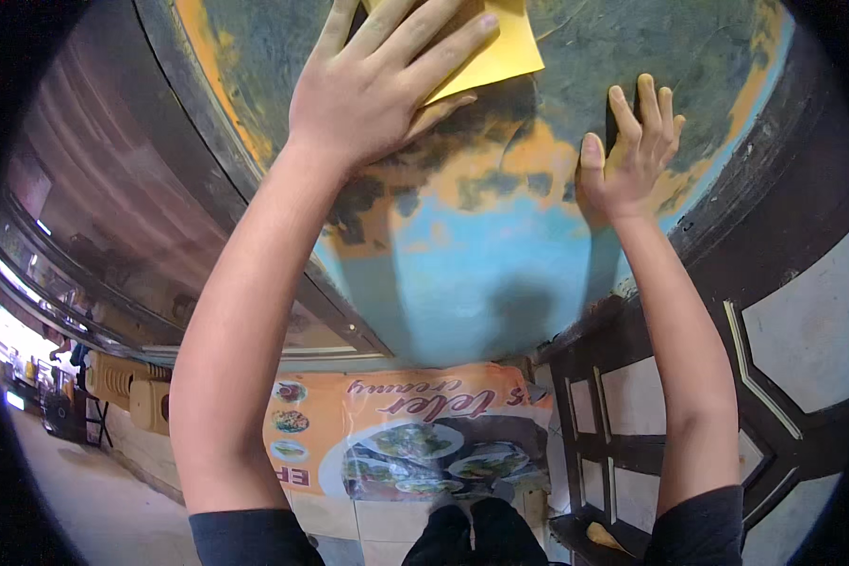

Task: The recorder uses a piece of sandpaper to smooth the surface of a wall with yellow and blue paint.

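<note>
The wall (462,274) in front of me is pale blue low down, with rough orange and dark grey-green patches above. High on it, my left hand (363,90) lies over a folded-looking yellow sheet (500,52), perhaps sandpaper, and presses it to the surface with outstretched fingers. The sheet's upper part runs out of the picture. To the right, my right hand (632,156) rests against the dark patch with its fingers spread and nothing in it.
A printed food banner (415,434) covers the floor by my feet. Dark panelled woodwork with pale panels (802,321) stands close on the right. A brown glossy panel (113,179) borders the wall on the left. Beige plastic containers (151,401) sit farther left.
</note>
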Available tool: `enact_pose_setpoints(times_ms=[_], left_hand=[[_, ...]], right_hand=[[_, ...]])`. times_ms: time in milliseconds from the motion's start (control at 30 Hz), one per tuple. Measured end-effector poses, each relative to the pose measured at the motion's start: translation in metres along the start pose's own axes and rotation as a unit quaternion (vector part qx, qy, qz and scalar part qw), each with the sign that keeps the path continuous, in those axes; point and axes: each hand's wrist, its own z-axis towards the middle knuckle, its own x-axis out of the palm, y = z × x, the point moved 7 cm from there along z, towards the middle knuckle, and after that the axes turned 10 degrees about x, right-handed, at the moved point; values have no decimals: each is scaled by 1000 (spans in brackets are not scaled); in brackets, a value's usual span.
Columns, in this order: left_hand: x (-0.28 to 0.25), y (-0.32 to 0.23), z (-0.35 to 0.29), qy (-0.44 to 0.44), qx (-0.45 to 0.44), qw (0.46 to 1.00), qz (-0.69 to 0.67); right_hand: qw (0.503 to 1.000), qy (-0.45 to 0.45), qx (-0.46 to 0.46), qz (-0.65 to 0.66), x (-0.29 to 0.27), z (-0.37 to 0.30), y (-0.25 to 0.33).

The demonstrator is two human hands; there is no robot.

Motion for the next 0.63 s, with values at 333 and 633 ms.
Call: enact_pose_setpoints(times_ms=[333,633], left_hand=[[-24,-22,18,318,-63,942,-86],[-19,-21,15,348,-67,925,-138]], right_hand=[[997,67,-37,-16,-12,11,-12],[938,99,-301,139,-20,59,75]])
